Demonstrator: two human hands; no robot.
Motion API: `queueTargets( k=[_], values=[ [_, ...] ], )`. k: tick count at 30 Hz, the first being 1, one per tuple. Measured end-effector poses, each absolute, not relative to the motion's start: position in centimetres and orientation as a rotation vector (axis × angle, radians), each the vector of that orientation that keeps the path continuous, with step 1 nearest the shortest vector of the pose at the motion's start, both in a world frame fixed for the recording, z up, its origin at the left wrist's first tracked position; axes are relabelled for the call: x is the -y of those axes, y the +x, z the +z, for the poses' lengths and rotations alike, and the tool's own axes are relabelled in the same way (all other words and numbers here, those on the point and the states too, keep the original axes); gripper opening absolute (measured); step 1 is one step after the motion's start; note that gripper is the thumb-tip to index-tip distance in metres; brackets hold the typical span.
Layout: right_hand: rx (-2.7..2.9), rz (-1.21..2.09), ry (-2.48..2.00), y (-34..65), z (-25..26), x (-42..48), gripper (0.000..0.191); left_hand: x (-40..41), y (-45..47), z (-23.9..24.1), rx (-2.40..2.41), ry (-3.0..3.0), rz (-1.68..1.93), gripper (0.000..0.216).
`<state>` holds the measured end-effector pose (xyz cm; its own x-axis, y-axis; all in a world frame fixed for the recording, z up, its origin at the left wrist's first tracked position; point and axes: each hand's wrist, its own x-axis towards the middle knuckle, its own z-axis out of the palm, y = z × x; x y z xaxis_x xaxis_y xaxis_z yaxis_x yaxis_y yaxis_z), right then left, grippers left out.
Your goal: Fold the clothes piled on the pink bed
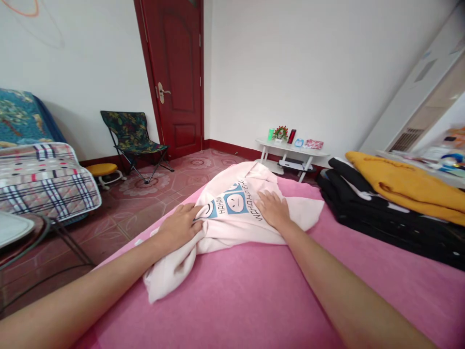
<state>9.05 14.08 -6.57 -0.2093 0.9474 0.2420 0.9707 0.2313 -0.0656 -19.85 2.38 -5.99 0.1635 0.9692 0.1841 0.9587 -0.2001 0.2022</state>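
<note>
A pale pink shirt [218,237], printed with blue squares, cartoon faces and black lettering, lies rumpled before me. One sleeve trails toward me at the left, and the far part is bunched up. My left hand [180,224] rests on its left side, fingers stretched over the cloth and thumb apart from them. On the right part of the print, my right hand [273,209] lies flat with its fingers spread. Beneath the shirt is a pink cover [240,295].
Folded dark clothes [385,220] with a mustard-yellow garment [407,179] on top are stacked at the right. Beyond the cover's far edge stands a small white table [308,151] holding several small items. A folding chair [134,133] and yellow stool [102,169] are at the left.
</note>
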Motion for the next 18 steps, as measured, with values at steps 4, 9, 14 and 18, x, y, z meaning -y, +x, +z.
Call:
queueTargets(
  k=[4, 9, 14, 18],
  values=[
    [2.372, -0.037, -1.758, 10.4, -6.8, -13.8, 0.062, -2.3, -19.8, -5.8, -1.96, 2.348, 0.448, 0.045],
    [2.235, -0.163, -1.913, 14.8, -4.3, -13.3, 0.086, -1.9, -19.7, -6.0, -1.976, 2.306, 0.558, 0.044],
    [2.344, 0.272, -1.968, 18.4, -4.2, -14.3, 0.085, -0.6, -18.9, -5.5, -1.894, 2.427, 0.869, 0.059],
    [2.261, 0.207, -1.918, 15.9, -0.4, -16.1, 0.036, 0.3, -18.2, -4.5, -1.65, 2.618, 0.916, 0.056]
  ],
)
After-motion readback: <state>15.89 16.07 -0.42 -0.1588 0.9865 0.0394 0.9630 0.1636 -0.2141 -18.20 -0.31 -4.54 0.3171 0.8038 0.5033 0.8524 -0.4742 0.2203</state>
